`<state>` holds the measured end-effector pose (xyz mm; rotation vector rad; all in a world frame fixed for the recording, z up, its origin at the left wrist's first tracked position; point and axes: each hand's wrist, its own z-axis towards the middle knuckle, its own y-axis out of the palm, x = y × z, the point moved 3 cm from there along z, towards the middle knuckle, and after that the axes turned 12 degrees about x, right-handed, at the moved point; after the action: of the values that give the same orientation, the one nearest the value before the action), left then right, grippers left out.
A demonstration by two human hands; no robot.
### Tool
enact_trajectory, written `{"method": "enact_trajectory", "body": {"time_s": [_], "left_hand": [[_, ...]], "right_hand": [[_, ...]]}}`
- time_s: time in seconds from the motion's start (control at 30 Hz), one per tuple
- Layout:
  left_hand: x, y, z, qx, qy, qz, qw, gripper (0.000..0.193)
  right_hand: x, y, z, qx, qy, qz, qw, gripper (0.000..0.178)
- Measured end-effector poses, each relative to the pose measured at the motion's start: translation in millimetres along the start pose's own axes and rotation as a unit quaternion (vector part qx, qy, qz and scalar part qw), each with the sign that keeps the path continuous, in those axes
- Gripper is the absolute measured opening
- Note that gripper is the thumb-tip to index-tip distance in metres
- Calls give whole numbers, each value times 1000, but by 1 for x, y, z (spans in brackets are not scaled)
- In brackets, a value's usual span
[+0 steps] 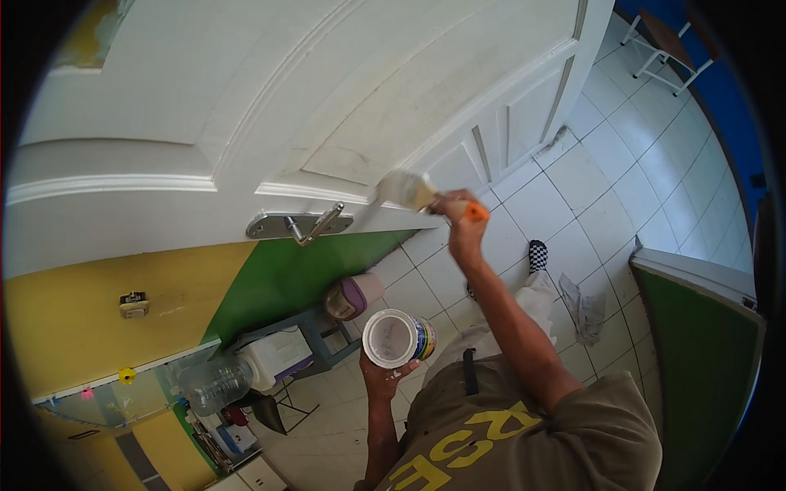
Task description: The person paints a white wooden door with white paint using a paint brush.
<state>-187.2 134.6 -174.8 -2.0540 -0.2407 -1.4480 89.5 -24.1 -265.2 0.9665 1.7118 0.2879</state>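
Note:
My left hand (pixel 383 375) grips an open paint can (pixel 422 338) from below and the side. White paint coats the can's inside and rim, and its label is colourful. In my right hand (pixel 464 219), closed round the handle, is a wide paintbrush (pixel 401 190) with an orange handle end. Its pale bristles, smeared by motion, are at the edge of a white panelled door (pixel 458 98); whether they touch it I cannot tell. Just left of the brush, a silver lever handle (pixel 311 224) is fixed on the door.
A purple-and-pink bin (pixel 348 299) and a grey stand (pixel 327 352) are beside the green-and-yellow wall (pixel 106 282). A large clear water bottle (pixel 214 383) is lower left. A grey rag (pixel 583 309) lies on the white tiled floor (pixel 524 209). A chair (pixel 665 51) stands far right.

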Motion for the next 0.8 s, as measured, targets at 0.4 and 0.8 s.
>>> {"method": "enact_trajectory", "body": {"time_s": [0.4, 0.8], "left_hand": [[-24, 0, -5, -27, -3, -40, 999, 83], [-1, 17, -2, -21, 69, -57, 996, 99]], "right_hand": [[11, 26, -48, 22, -270, -175, 947, 9], [-117, 0, 86, -2, -448, -291, 845, 8]]}}
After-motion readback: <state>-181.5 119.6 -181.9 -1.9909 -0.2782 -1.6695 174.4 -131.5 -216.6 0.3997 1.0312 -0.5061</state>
